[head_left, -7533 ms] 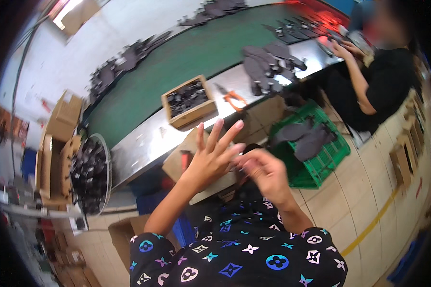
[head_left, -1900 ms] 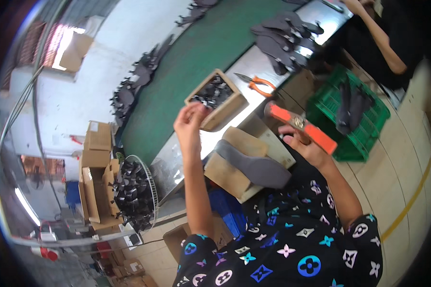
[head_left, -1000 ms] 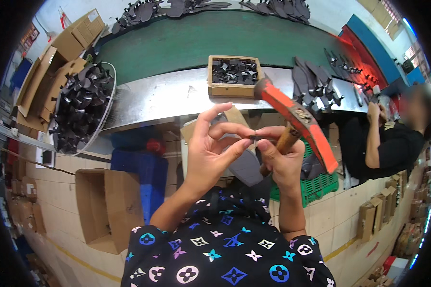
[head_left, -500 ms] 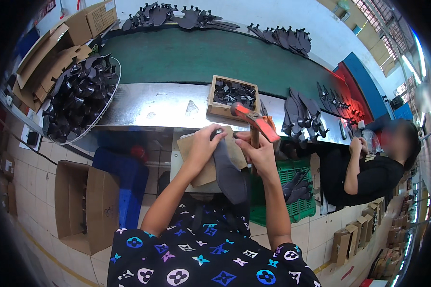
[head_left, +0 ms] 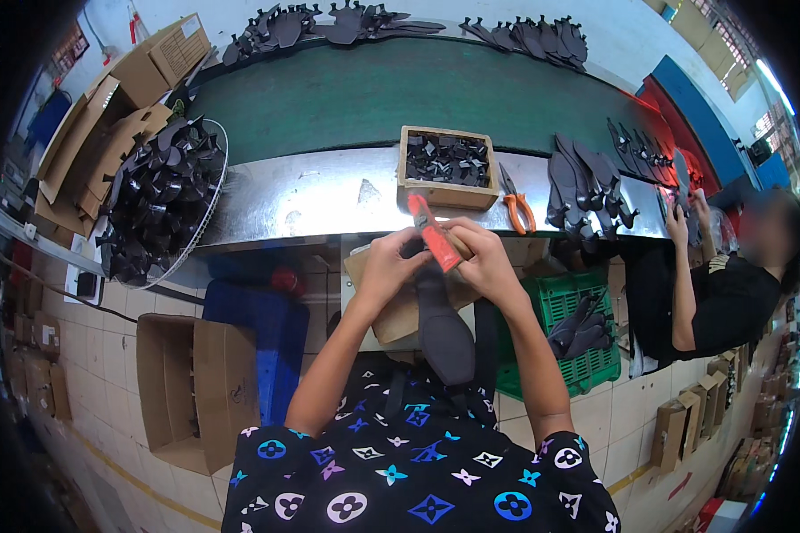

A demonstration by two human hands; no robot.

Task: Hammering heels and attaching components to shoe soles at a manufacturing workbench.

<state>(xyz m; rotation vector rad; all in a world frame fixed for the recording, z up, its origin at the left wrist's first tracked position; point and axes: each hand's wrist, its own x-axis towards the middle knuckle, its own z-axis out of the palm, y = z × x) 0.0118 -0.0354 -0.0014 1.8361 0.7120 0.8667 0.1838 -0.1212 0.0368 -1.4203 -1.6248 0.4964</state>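
A dark grey shoe sole [head_left: 449,342] lies lengthwise in front of me, its wide toe part toward my body. Around its narrow heel end, the fingers of my left hand [head_left: 389,268] are closed. My right hand [head_left: 487,259] is closed on a hammer [head_left: 437,242] with a red head and a wooden handle. The hammer head hangs above the heel end and partly hides it, along with the fingertips of both hands. Beneath the sole is a tan board [head_left: 395,313]. Whether a small part is pinched between my fingertips cannot be made out.
Beyond my hands stands a wooden box [head_left: 449,194] of small black pieces, with orange-handled pliers [head_left: 519,211] beside it. A basket of black heels [head_left: 164,191] is at left. Heeled soles [head_left: 587,182] lie at right, near a co-worker [head_left: 724,275]. A green crate [head_left: 556,360] stands below.
My hands have come together at the heel end, and the hammer head has swung over it. The sole now points straighter toward me. The co-worker has lifted a sole. My view has shifted slightly.
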